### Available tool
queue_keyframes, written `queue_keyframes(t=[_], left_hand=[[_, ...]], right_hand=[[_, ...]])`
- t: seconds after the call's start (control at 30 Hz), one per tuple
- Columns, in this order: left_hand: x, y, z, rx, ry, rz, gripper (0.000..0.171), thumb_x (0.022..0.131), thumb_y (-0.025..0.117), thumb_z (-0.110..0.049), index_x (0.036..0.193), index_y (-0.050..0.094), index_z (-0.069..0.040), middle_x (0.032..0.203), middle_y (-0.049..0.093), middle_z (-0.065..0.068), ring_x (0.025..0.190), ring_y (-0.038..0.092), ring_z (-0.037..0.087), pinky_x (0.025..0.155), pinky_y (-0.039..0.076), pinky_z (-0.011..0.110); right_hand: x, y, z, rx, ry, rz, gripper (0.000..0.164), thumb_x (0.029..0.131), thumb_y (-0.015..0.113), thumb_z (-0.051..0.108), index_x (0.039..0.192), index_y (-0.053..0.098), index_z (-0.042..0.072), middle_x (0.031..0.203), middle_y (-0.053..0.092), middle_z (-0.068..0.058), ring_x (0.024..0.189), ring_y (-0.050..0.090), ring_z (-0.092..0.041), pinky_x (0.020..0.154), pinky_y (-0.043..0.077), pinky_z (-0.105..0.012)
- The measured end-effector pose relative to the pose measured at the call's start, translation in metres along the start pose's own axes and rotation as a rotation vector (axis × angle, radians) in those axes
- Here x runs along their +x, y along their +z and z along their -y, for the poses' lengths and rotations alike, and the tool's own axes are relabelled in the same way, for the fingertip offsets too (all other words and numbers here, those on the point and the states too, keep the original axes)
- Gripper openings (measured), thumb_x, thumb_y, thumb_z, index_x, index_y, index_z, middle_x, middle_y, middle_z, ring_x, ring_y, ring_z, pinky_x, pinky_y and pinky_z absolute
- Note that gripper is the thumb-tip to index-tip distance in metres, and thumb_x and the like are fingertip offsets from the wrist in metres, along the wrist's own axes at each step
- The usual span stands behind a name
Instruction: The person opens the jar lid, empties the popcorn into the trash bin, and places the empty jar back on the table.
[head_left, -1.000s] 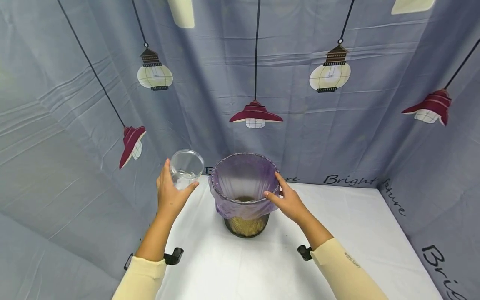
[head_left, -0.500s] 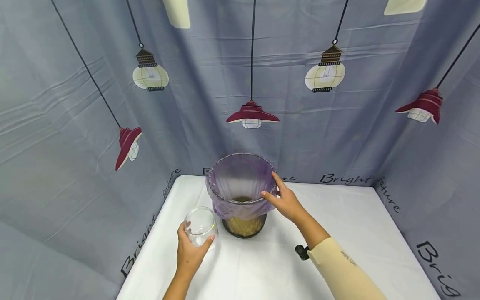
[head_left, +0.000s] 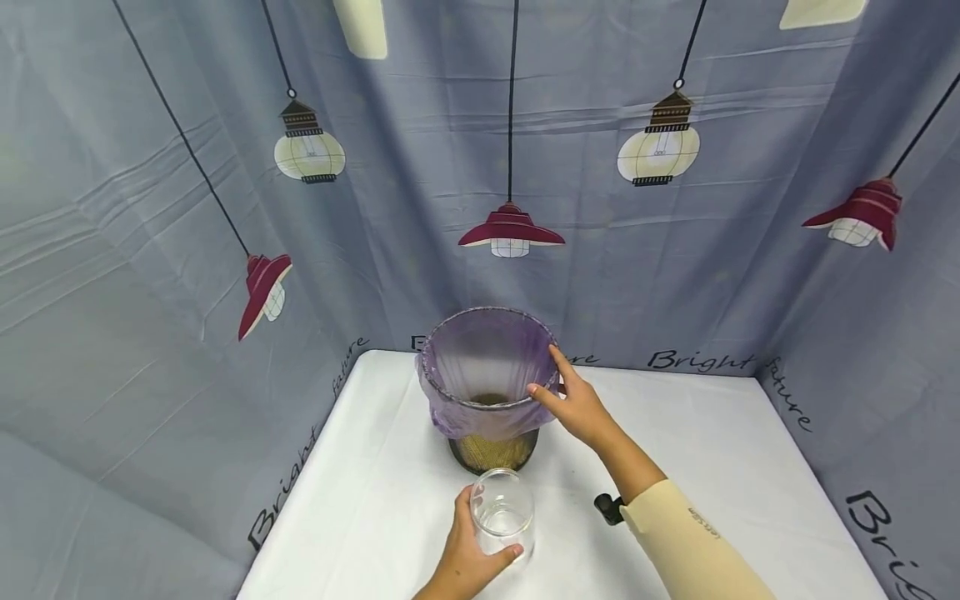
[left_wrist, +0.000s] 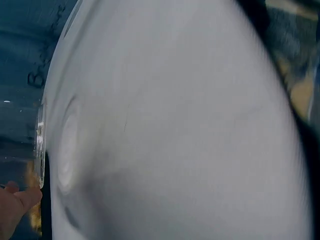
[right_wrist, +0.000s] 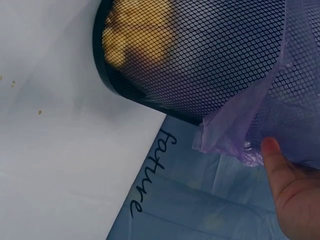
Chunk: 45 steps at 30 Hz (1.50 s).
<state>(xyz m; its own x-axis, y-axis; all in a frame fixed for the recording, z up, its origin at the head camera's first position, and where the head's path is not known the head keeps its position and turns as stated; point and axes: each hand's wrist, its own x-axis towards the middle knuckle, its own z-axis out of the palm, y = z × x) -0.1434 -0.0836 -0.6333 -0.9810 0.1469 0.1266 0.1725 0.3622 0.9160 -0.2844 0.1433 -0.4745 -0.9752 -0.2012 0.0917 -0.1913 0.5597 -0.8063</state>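
In the head view my left hand [head_left: 468, 557] holds a clear round jar [head_left: 504, 518] between thumb and fingers, in front of the wastebasket. The jar's mouth faces up, and I see nothing in it. Behind stands a dark mesh wastebasket [head_left: 491, 452], lined with a purple bag [head_left: 453, 412] folded over its rim. My right hand [head_left: 581, 410] grips the rim on the right side, over the bag. Through the mesh in the right wrist view, something yellow and lumpy [right_wrist: 142, 25] shows at the bottom. The left wrist view is blurred, with the left hand [left_wrist: 15, 207] at its edge.
A white-covered table [head_left: 660, 500] bears the wastebasket. Grey-blue curtain [head_left: 420, 200] printed with lamps hangs at its back and sides. A few yellow crumbs [right_wrist: 13, 84] lie on the cloth. A black wrist mount [head_left: 609, 508] sticks out from the right sleeve [head_left: 686, 537].
My left hand has brought the jar down from the left of the wastebasket, then rightward and nearer to me, in front of it. The right hand has kept its place on the rim.
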Motion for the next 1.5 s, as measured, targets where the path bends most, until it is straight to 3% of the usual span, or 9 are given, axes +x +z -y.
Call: queue_keyframes(t=[0.23, 0.33, 0.6, 0.8, 1.27, 1.4, 1.5], left_hand=[[-0.001, 0.029, -0.006, 0.069, 0.013, 0.201, 0.108, 0.074, 0.085, -0.049, 0.151, 0.020, -0.010, 0.147, 0.042, 0.015, 0.133, 0.047, 0.032, 0.109, 0.041, 0.051], [-0.001, 0.039, -0.007, 0.074, 0.007, 0.252, 0.107, 0.074, 0.085, -0.049, 0.151, 0.021, -0.011, 0.148, 0.041, 0.015, 0.134, 0.046, 0.032, 0.110, 0.040, 0.049], [-0.002, 0.057, -0.002, 0.060, 0.012, 0.253, 0.105, 0.073, 0.087, -0.048, 0.149, 0.023, -0.013, 0.145, 0.041, 0.012, 0.132, 0.045, 0.025, 0.111, 0.040, 0.042], [-0.004, 0.064, 0.001, 0.072, 0.065, 0.233, 0.108, 0.071, 0.087, -0.050, 0.149, 0.023, -0.011, 0.144, 0.042, 0.011, 0.131, 0.046, 0.023, 0.110, 0.041, 0.038], [0.000, 0.067, -0.001, 0.062, 0.095, 0.282, 0.112, 0.071, 0.089, -0.047, 0.150, 0.021, -0.009, 0.146, 0.039, 0.012, 0.134, 0.044, 0.025, 0.112, 0.039, 0.039], [0.000, 0.055, 0.002, 0.040, 0.114, 0.326, 0.111, 0.074, 0.086, -0.048, 0.153, 0.016, -0.012, 0.150, 0.037, 0.013, 0.137, 0.042, 0.025, 0.112, 0.039, 0.039], [0.002, 0.037, 0.006, 0.082, 0.222, 0.317, 0.090, 0.089, 0.073, -0.042, 0.153, 0.020, -0.008, 0.150, 0.040, 0.018, 0.138, 0.043, 0.030, 0.112, 0.039, 0.043]], right_hand=[[-0.001, 0.002, 0.000, 0.020, 0.001, -0.007, 0.091, 0.092, 0.058, 0.063, 0.161, 0.008, 0.030, 0.163, 0.023, -0.018, 0.135, 0.044, -0.046, 0.101, 0.045, -0.062], [-0.001, 0.003, 0.002, 0.023, 0.000, -0.006, 0.091, 0.092, 0.058, 0.062, 0.161, 0.008, 0.029, 0.163, 0.022, -0.018, 0.135, 0.044, -0.047, 0.101, 0.044, -0.063], [-0.003, 0.005, 0.006, 0.034, -0.008, -0.004, 0.089, 0.094, 0.059, 0.058, 0.161, 0.008, 0.029, 0.163, 0.023, -0.017, 0.139, 0.040, -0.045, 0.105, 0.039, -0.066], [-0.003, 0.006, 0.005, 0.036, -0.015, -0.008, 0.090, 0.094, 0.058, 0.059, 0.161, 0.008, 0.029, 0.163, 0.023, -0.016, 0.139, 0.039, -0.045, 0.104, 0.039, -0.066], [-0.006, 0.005, 0.003, 0.046, -0.024, -0.025, 0.088, 0.093, 0.059, 0.059, 0.161, 0.011, 0.029, 0.163, 0.024, -0.017, 0.137, 0.042, -0.045, 0.102, 0.042, -0.064], [-0.009, 0.004, 0.001, 0.036, -0.054, -0.039, 0.083, 0.097, 0.055, 0.056, 0.161, 0.010, 0.028, 0.164, 0.022, -0.014, 0.136, 0.043, -0.045, 0.103, 0.040, -0.066], [-0.015, 0.002, -0.004, 0.011, -0.063, -0.053, 0.078, 0.100, 0.049, 0.054, 0.161, 0.006, 0.030, 0.165, 0.017, -0.012, 0.137, 0.043, -0.044, 0.103, 0.039, -0.067]])
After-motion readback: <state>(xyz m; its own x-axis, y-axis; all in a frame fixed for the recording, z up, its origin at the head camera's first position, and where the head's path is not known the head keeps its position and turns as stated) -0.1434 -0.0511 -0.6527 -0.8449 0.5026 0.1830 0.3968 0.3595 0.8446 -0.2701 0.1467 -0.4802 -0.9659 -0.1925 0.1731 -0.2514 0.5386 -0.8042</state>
